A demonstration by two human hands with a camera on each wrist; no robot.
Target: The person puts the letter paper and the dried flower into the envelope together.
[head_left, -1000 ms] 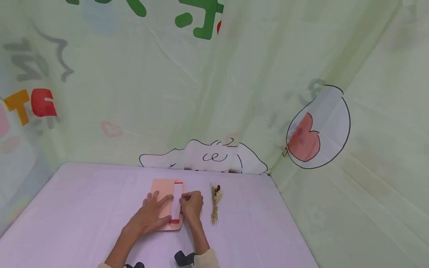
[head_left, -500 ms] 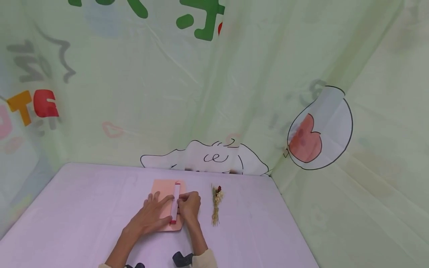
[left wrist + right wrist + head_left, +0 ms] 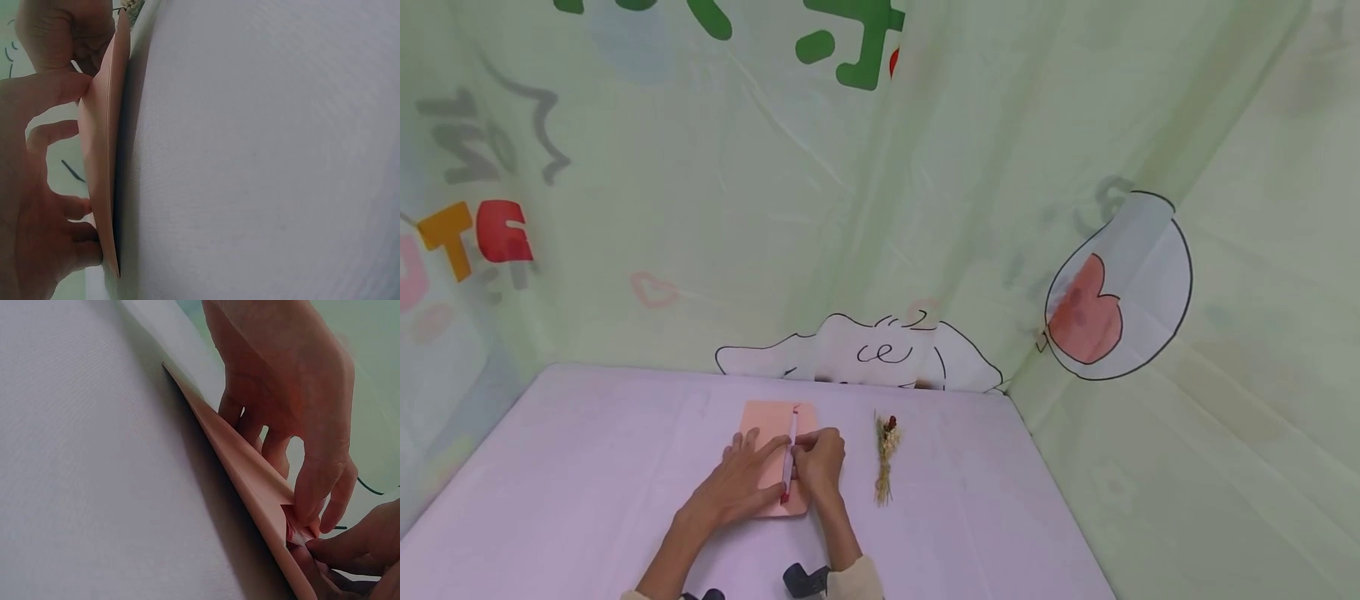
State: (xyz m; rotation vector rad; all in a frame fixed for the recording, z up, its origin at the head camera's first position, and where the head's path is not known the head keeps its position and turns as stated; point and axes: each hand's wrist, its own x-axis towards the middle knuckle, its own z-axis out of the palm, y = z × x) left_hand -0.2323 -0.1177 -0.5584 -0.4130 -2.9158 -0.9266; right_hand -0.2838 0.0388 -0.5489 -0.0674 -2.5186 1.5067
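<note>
A pink paper envelope (image 3: 766, 414) lies flat on the table, with a thin upright strip of white paper with red ends (image 3: 792, 427) showing along its middle. My left hand (image 3: 737, 479) rests on the envelope with fingers spread, thumb and forefinger tips at the strip's left side. From the right, my right hand (image 3: 822, 458) pinches the strip's right edge between thumb and fingers. In the right wrist view, white and red paper (image 3: 300, 537) shows in an opening of the envelope (image 3: 247, 469), at the fingertips of both hands. Part of the strip is hidden behind the fingers.
A small bunch of dried flowers (image 3: 885, 450) with a dark red bloom lies right of the right hand. The lilac-white tabletop (image 3: 587, 467) meets printed pale green cloth walls (image 3: 737, 208) at the back and sides. Dark devices (image 3: 805, 581) sit by both wrists.
The visible white strip has become much narrower, its right edge moving left toward the left fingertips. My right hand has shifted slightly left with it; my left hand has stayed put.
</note>
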